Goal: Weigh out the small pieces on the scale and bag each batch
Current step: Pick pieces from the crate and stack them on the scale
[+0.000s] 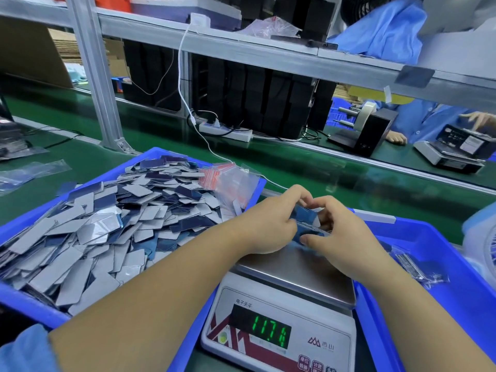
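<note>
Scale (281, 315) display reads 117.4; both hands (303, 224) pinch blue pieces (306, 214) above pan.

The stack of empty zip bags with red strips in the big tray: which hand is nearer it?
Left. The left hand is just below the bag stack; the right hand is farther right, over the scale.

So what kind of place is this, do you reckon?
Most likely a factory packing line. A long green conveyor belt runs under grey metal shelving, a white digital scale sits at the station, and a blue plastic tray holds heaped small grey and blue flat pieces.
</note>
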Demonstrator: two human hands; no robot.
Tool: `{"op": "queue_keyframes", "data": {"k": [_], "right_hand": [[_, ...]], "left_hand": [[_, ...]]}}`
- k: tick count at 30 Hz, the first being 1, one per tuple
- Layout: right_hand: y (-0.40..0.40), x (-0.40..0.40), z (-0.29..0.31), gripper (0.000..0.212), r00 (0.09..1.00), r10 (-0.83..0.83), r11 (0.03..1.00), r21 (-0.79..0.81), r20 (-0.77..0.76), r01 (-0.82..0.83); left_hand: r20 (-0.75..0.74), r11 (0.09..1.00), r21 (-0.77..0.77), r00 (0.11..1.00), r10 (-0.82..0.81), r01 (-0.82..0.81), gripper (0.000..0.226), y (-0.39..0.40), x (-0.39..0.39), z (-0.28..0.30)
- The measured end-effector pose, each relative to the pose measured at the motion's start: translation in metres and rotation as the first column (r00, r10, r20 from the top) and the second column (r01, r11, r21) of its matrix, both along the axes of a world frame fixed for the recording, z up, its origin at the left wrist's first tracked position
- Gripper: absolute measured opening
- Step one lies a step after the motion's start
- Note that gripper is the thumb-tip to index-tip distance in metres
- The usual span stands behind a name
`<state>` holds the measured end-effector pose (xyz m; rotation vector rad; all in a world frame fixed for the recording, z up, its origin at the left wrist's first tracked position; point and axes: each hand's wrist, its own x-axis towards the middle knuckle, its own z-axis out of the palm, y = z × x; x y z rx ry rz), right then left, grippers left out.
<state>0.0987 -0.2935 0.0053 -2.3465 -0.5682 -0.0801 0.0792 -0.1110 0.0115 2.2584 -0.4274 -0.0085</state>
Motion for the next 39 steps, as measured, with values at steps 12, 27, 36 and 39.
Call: {"op": "queue_keyframes", "data": {"k": [12,27,36,39], "right_hand": [[-0.004,0.004,0.000,0.052,0.997,-0.028,0.996,0.080,-0.075,0.034],[0.004,-0.001,-0.002,0.068,0.997,-0.043,0.993,0.104,-0.069,0.050],[0.006,-0.003,0.000,0.081,0.999,-0.022,0.999,0.039,0.050,0.020],[0.006,-0.003,0.000,0.079,0.998,-0.043,0.999,0.019,0.053,0.042]], "left_hand": [[-0.009,0.965,-0.243,0.995,0.095,-0.094,0.032,0.001,0.010,-0.010],[0.010,0.885,-0.373,0.952,0.305,-0.279,0.026,0.012,0.021,-0.010],[0.026,0.978,-0.183,0.993,0.111,-0.105,0.030,0.006,0.014,-0.008],[0.006,0.988,-0.147,0.999,0.052,-0.051,0.037,0.007,0.009,-0.007]]}}
